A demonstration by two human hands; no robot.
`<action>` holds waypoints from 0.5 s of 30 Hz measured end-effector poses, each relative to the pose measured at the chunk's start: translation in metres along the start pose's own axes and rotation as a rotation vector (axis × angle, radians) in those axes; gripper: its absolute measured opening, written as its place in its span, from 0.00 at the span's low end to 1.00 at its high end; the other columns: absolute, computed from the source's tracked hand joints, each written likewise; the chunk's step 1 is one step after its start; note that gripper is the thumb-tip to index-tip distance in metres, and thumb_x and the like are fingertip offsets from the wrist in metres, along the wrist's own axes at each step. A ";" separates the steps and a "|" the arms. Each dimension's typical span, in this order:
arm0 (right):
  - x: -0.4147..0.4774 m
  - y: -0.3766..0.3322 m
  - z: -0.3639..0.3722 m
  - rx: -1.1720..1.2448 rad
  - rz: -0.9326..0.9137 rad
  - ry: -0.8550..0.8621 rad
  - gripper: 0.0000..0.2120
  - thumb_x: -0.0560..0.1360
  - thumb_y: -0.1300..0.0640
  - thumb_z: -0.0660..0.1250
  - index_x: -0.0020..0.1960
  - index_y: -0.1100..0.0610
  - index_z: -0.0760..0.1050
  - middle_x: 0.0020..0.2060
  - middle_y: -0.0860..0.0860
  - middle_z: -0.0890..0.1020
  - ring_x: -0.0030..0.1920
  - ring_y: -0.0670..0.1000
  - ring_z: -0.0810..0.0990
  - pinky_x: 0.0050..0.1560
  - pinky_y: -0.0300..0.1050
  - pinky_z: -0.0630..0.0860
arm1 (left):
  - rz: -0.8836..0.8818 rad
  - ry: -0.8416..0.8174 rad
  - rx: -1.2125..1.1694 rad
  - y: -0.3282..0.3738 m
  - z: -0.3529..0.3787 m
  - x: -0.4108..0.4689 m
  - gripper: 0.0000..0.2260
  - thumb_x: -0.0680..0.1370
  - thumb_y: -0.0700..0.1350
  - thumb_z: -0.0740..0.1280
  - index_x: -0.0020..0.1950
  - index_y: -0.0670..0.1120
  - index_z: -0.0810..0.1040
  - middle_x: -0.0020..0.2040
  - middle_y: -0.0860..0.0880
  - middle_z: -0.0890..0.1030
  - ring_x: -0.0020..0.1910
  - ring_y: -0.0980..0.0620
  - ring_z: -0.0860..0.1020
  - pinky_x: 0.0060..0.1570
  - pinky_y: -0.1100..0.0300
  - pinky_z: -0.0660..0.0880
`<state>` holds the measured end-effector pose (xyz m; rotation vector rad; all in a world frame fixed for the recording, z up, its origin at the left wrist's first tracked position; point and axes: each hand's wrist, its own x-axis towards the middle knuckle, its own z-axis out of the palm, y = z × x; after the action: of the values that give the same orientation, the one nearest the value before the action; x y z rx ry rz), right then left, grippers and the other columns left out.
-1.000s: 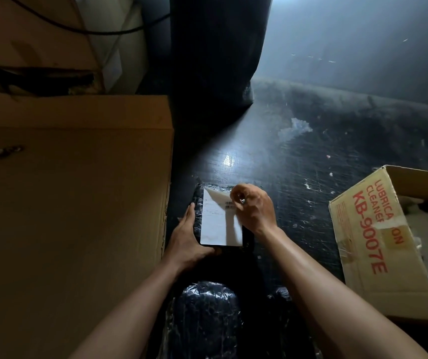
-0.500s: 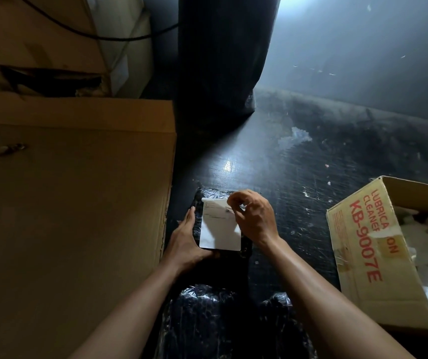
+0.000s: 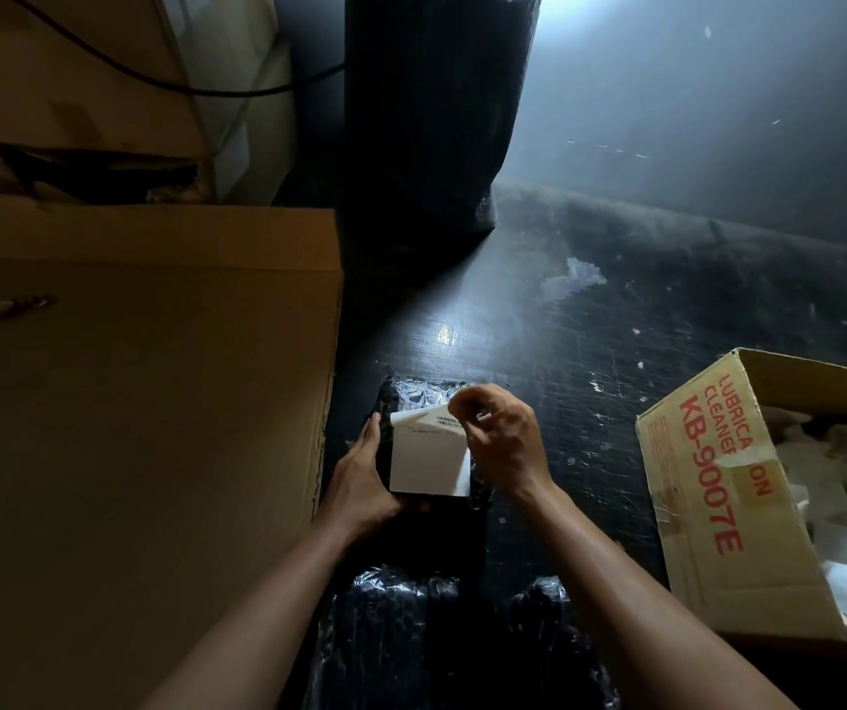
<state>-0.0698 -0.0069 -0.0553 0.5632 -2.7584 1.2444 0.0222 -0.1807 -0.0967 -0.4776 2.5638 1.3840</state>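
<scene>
A small black plastic-wrapped parcel lies on the dark floor, with a white label on top. My left hand holds the parcel's left side, fingers straight along its edge and thumb under the near end. My right hand pinches the label's far right corner, which is peeled up and folded back toward me, showing printed lines on it. The near part of the label lies flat on the parcel.
A large closed cardboard box stands close on the left. An open carton printed KB-9007E with white stuffing sits at the right. More black wrapped bundles lie near me, and a tall black wrapped roll stands behind.
My right hand has lifted the label's far edge and folded it back toward me; a second ago the label lay flat. My left hand has stayed on the parcel.
</scene>
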 end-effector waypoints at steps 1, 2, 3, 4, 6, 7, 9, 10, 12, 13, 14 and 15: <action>-0.002 -0.002 0.000 0.008 -0.006 0.003 0.07 0.73 0.65 0.73 0.45 0.54 0.82 0.44 0.46 0.85 0.44 0.46 0.83 0.45 0.49 0.83 | 0.003 -0.003 0.005 0.000 0.000 0.000 0.66 0.53 0.67 0.80 0.81 0.52 0.46 0.79 0.49 0.58 0.77 0.46 0.60 0.73 0.46 0.63; -0.003 -0.003 0.000 0.016 -0.009 0.006 0.06 0.73 0.65 0.73 0.45 0.54 0.82 0.44 0.45 0.85 0.44 0.46 0.82 0.45 0.49 0.83 | 0.001 -0.007 0.006 0.000 0.001 0.000 0.66 0.53 0.67 0.80 0.81 0.52 0.45 0.79 0.48 0.59 0.77 0.46 0.60 0.73 0.45 0.63; -0.003 -0.004 0.000 0.023 -0.014 0.007 0.06 0.73 0.64 0.72 0.44 0.54 0.82 0.43 0.45 0.85 0.44 0.45 0.82 0.45 0.48 0.83 | -0.003 -0.010 0.006 0.001 0.001 0.000 0.66 0.53 0.67 0.80 0.81 0.52 0.45 0.79 0.48 0.59 0.77 0.46 0.60 0.73 0.45 0.63; -0.004 -0.005 -0.001 0.027 -0.017 0.004 0.05 0.74 0.63 0.72 0.44 0.54 0.82 0.43 0.45 0.85 0.43 0.45 0.82 0.45 0.48 0.82 | -0.009 -0.010 0.005 0.000 0.001 0.000 0.67 0.52 0.67 0.80 0.80 0.53 0.45 0.79 0.48 0.59 0.77 0.45 0.60 0.73 0.45 0.63; -0.002 -0.006 -0.004 0.022 -0.014 -0.024 0.03 0.74 0.59 0.72 0.43 0.53 0.81 0.41 0.45 0.84 0.43 0.44 0.82 0.45 0.48 0.82 | -0.011 -0.008 0.003 0.000 0.001 0.001 0.67 0.52 0.68 0.80 0.80 0.53 0.45 0.79 0.48 0.59 0.76 0.45 0.60 0.73 0.45 0.64; -0.001 -0.006 -0.004 0.015 -0.001 -0.044 0.02 0.74 0.57 0.73 0.43 0.52 0.80 0.41 0.44 0.84 0.43 0.44 0.82 0.45 0.48 0.82 | -0.008 -0.008 0.005 -0.001 0.001 0.001 0.67 0.52 0.68 0.80 0.80 0.53 0.45 0.79 0.48 0.60 0.76 0.45 0.61 0.73 0.45 0.64; 0.001 -0.007 -0.005 0.006 0.038 -0.061 0.03 0.73 0.55 0.74 0.44 0.51 0.79 0.39 0.45 0.83 0.43 0.45 0.82 0.44 0.48 0.82 | -0.006 -0.006 0.005 -0.002 0.002 0.001 0.67 0.52 0.67 0.80 0.80 0.52 0.46 0.78 0.48 0.61 0.76 0.46 0.61 0.72 0.46 0.64; 0.002 -0.008 -0.005 0.008 0.055 -0.059 0.03 0.73 0.54 0.74 0.44 0.51 0.80 0.39 0.45 0.83 0.42 0.45 0.82 0.44 0.48 0.82 | -0.006 -0.004 0.005 -0.002 0.002 0.001 0.67 0.52 0.67 0.80 0.80 0.53 0.46 0.78 0.49 0.61 0.76 0.46 0.62 0.72 0.46 0.64; 0.005 -0.009 -0.004 0.024 0.076 -0.062 0.05 0.74 0.54 0.73 0.50 0.50 0.81 0.39 0.45 0.82 0.41 0.44 0.82 0.44 0.47 0.82 | -0.009 0.001 0.002 -0.002 0.001 0.000 0.67 0.51 0.67 0.80 0.80 0.53 0.46 0.78 0.49 0.62 0.76 0.46 0.62 0.72 0.46 0.65; 0.006 -0.009 -0.005 0.037 0.085 -0.079 0.10 0.75 0.54 0.73 0.56 0.49 0.80 0.39 0.45 0.82 0.41 0.43 0.82 0.45 0.46 0.82 | -0.009 0.003 -0.002 -0.002 0.001 0.000 0.66 0.52 0.66 0.80 0.80 0.53 0.46 0.78 0.49 0.62 0.76 0.47 0.62 0.72 0.46 0.65; 0.007 -0.009 -0.005 0.048 0.090 -0.099 0.14 0.75 0.53 0.73 0.60 0.49 0.79 0.39 0.45 0.81 0.41 0.43 0.81 0.46 0.44 0.82 | -0.011 0.004 -0.007 -0.002 0.001 0.000 0.66 0.52 0.66 0.80 0.80 0.53 0.46 0.78 0.48 0.62 0.76 0.47 0.62 0.72 0.46 0.65; 0.009 -0.009 -0.004 0.041 0.082 -0.111 0.15 0.75 0.53 0.73 0.61 0.48 0.79 0.39 0.45 0.81 0.42 0.43 0.82 0.47 0.44 0.82 | -0.010 0.003 -0.013 -0.002 0.002 0.001 0.66 0.52 0.65 0.81 0.80 0.53 0.46 0.78 0.48 0.62 0.76 0.46 0.62 0.72 0.46 0.65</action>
<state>-0.0753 -0.0116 -0.0441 0.5440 -2.8800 1.3280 0.0221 -0.1803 -0.0990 -0.4948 2.5531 1.3980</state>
